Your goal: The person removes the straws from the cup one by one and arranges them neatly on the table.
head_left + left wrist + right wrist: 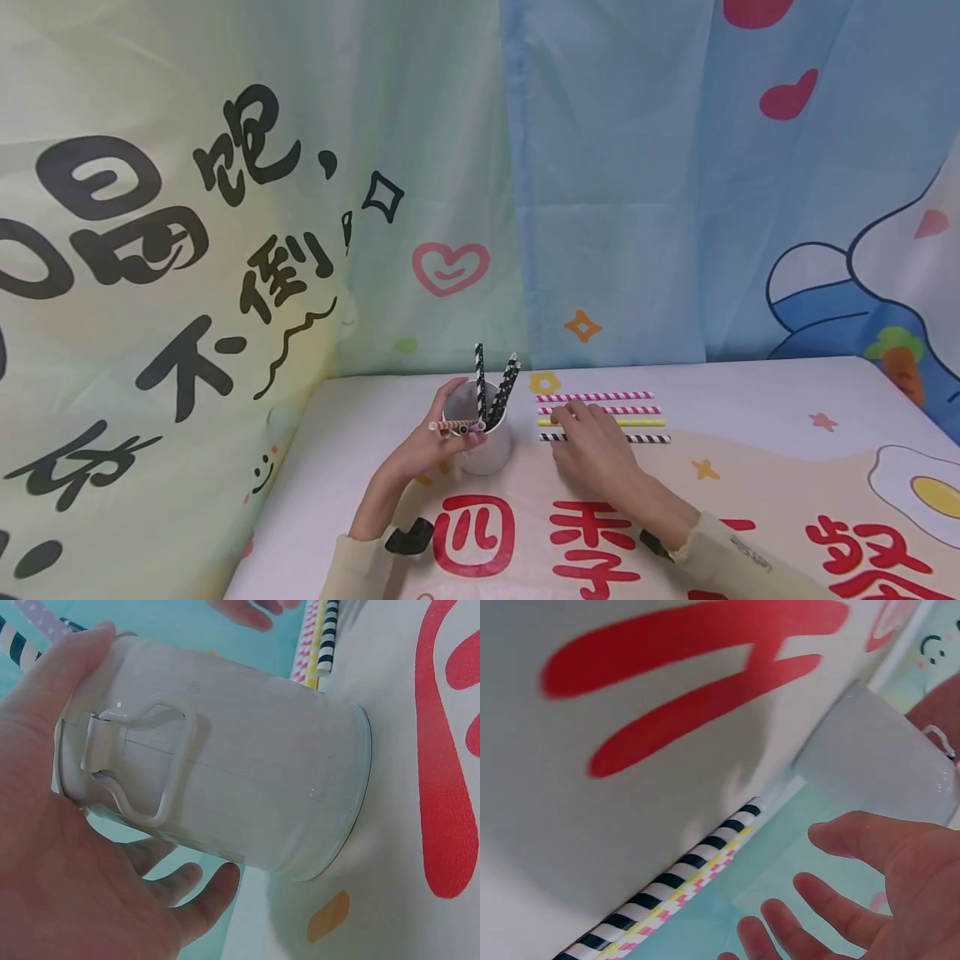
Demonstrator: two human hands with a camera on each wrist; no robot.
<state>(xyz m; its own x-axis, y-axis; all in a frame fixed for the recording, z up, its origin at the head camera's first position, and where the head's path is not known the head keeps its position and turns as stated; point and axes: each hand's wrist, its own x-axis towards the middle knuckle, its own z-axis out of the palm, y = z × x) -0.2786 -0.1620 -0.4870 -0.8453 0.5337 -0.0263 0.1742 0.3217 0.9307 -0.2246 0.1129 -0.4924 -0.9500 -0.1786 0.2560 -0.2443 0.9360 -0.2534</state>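
My left hand (pixel 420 446) grips a small white metal pail (pixel 489 454) around its rim, the thumb near the rim in the left wrist view. Black patterned paper straws (pixel 507 385) stand in the pail, and an orange-striped straw (pixel 444 426) leans out toward me over its rim. To the right, my right hand (pixel 600 446) hovers over a row of straws, its fingers loosely spread and holding nothing. That row has two pink-striped straws (pixel 600 397), a yellow straw (pixel 647 422) and a black-and-white striped straw (pixel 649 438), lying side by side.
The table (pixel 750 400) wears a printed cover with large red characters and a fried-egg picture (pixel 918 492). A printed curtain (pixel 615 167) hangs right behind its back edge. Another printed sheet (pixel 187 350) hangs along the left side.
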